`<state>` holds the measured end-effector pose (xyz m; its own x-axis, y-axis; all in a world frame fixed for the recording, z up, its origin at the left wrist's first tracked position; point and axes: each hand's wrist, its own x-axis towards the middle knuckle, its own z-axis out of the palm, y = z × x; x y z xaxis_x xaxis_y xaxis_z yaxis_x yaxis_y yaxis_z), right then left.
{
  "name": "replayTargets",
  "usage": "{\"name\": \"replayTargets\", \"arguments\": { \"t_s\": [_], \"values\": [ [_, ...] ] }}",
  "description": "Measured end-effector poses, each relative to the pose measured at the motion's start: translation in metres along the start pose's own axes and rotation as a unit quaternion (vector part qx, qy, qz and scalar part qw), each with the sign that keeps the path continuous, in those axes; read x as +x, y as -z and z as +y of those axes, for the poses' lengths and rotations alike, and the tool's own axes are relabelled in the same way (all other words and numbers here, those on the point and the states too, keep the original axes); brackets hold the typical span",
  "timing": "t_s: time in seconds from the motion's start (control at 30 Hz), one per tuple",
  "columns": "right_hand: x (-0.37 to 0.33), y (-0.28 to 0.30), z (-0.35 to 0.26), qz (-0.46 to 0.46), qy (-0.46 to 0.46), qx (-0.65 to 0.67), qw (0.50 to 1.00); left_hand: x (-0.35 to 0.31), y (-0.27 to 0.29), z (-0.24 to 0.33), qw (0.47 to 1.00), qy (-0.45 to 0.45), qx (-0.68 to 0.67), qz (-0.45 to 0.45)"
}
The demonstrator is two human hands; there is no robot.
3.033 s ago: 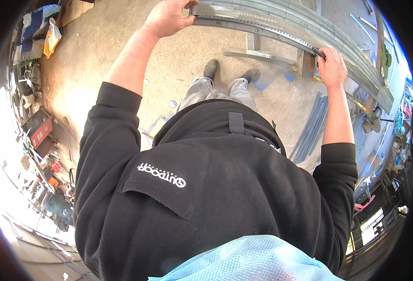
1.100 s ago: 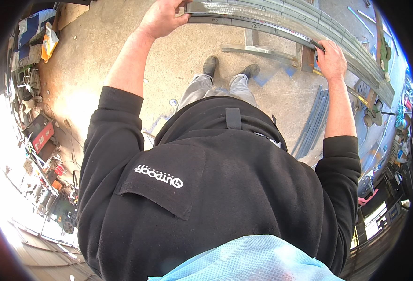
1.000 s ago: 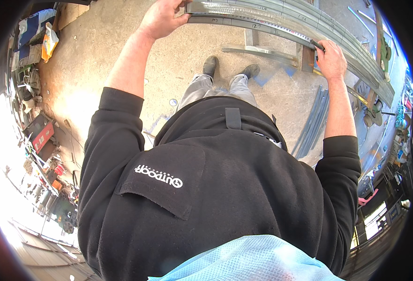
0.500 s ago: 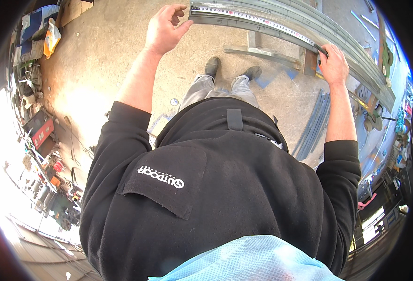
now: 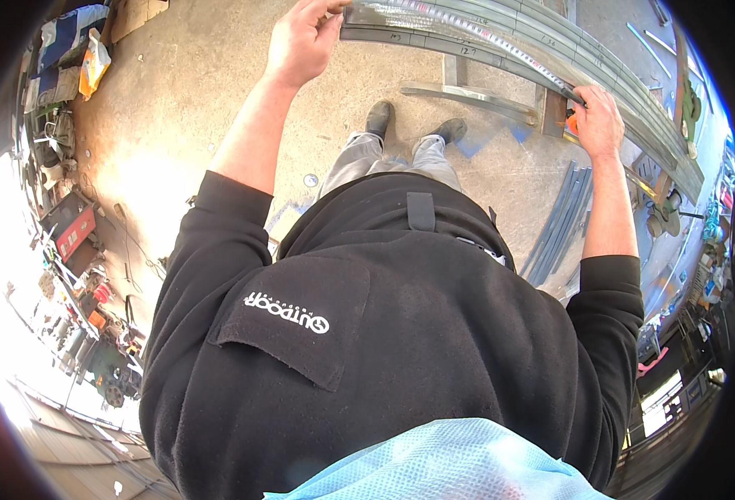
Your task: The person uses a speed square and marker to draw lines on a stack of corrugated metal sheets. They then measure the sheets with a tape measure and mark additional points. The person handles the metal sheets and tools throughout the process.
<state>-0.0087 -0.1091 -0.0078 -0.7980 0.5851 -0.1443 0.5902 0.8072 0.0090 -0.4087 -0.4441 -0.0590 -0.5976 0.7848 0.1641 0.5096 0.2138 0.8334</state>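
A long white tape measure (image 5: 485, 35) stretches over a row of grey metal bars (image 5: 434, 40) at the top. Pencilled marks show on the bars' faces. My right hand (image 5: 598, 122) is closed around its case, of which a black and an orange bit peek out beside the fingers. At the bars' left end, my left hand (image 5: 305, 42) has its fingertips pinched together where the tape's end lies. The very tip of the tape is hidden by the fingers and the upper edge of the picture.
Beneath the bars are a metal crosspiece (image 5: 467, 102) and a brown upright block (image 5: 553, 112). Several dark thin bars (image 5: 557, 223) lie on the floor at the right. Tools and a red box (image 5: 74, 235) crowd the left side; a cable (image 5: 126, 242) trails nearby.
My left hand has moved up and right, from open fingers to a pinch at the tape's end. The tape has shifted up on the bars; my right hand moved slightly right and down.
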Motion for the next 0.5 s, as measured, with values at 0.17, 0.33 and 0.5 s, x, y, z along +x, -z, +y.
{"name": "replayTargets", "arguments": {
  "t_s": [0.17, 0.33, 0.5],
  "values": [
    [-0.001, 0.001, 0.010, -0.007, 0.023, -0.001, 1.000, 0.008, 0.005, 0.003, 0.999, -0.004, 0.034, -0.028],
    [-0.006, 0.007, 0.015, -0.014, 0.052, 0.038, 0.998, 0.002, 0.009, -0.003, 1.000, 0.027, 0.010, 0.002],
    [-0.004, 0.017, 0.014, -0.029, 0.090, 0.018, 0.995, -0.016, 0.016, -0.005, 0.996, 0.084, -0.004, -0.004]
  ]
}}
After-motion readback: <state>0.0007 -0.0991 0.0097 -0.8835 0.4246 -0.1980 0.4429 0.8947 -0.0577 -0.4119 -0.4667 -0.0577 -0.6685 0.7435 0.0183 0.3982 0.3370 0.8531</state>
